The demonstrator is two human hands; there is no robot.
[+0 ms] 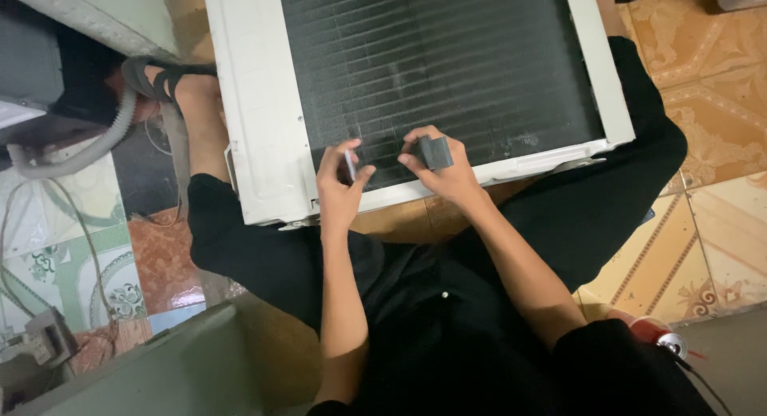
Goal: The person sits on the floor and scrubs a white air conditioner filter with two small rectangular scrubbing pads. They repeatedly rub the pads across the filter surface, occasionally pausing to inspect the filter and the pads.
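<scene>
At the centre of the frame, a small dark grey rectangular block (435, 152) is pinched between the fingers of the right hand (441, 168) and held against the black finned coil (447, 65) of a white metal air-conditioner casing (256, 104). Just left of it, a thin silvery tool (350, 165) is gripped in the closed left hand (339, 188). A grey ribbed hose (96, 144) is seen at the left edge.

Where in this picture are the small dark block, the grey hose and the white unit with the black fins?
Block (435, 152): head view, on its flat grey face.
Hose (112, 132): head view, on its ribbed curve.
Unit (260, 104): head view, on its bare white left frame.
</scene>
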